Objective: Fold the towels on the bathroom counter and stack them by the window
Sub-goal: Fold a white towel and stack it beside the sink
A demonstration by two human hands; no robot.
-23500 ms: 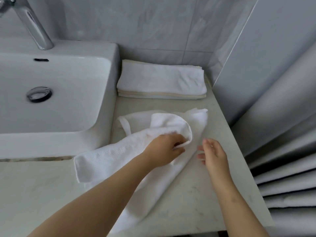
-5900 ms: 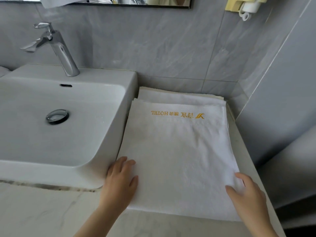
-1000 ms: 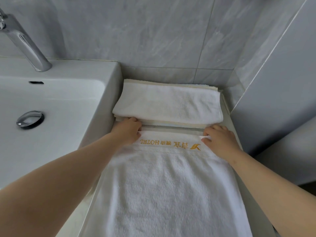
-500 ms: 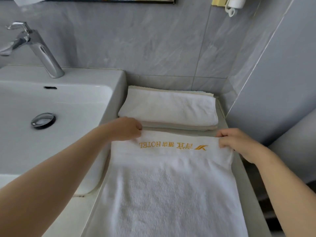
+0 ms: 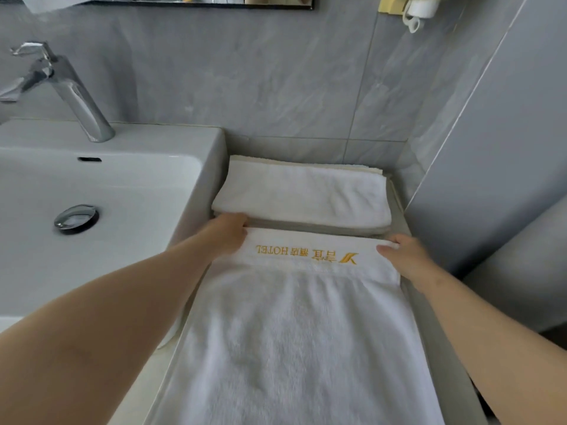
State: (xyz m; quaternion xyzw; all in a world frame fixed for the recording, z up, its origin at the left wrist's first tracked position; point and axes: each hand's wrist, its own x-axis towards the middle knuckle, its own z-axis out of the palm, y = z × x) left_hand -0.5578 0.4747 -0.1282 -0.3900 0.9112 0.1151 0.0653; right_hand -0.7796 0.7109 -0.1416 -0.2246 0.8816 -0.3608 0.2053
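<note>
A long white towel (image 5: 300, 338) with gold HOTEL lettering lies lengthwise on the counter, running from the bottom edge up to a folded stack. My left hand (image 5: 225, 236) grips its far left corner, fingers curled over the edge. My right hand (image 5: 405, 256) pinches its far right corner, thumb on top. Just behind the towel's far edge sits a stack of folded white towels (image 5: 303, 194) in the back corner against the tiled wall.
A white basin (image 5: 129, 191) with a chrome drain (image 5: 76, 218) and a chrome tap (image 5: 70, 90) fills the left. Grey tiled wall behind, a grey panel (image 5: 497, 167) on the right. The counter edge (image 5: 441, 348) shows as a narrow strip right of the towel.
Both hands keep hold of the towel's far corners. The towel's far edge sits slightly nearer the folded stack than half a second ago; the view has shifted a little.
</note>
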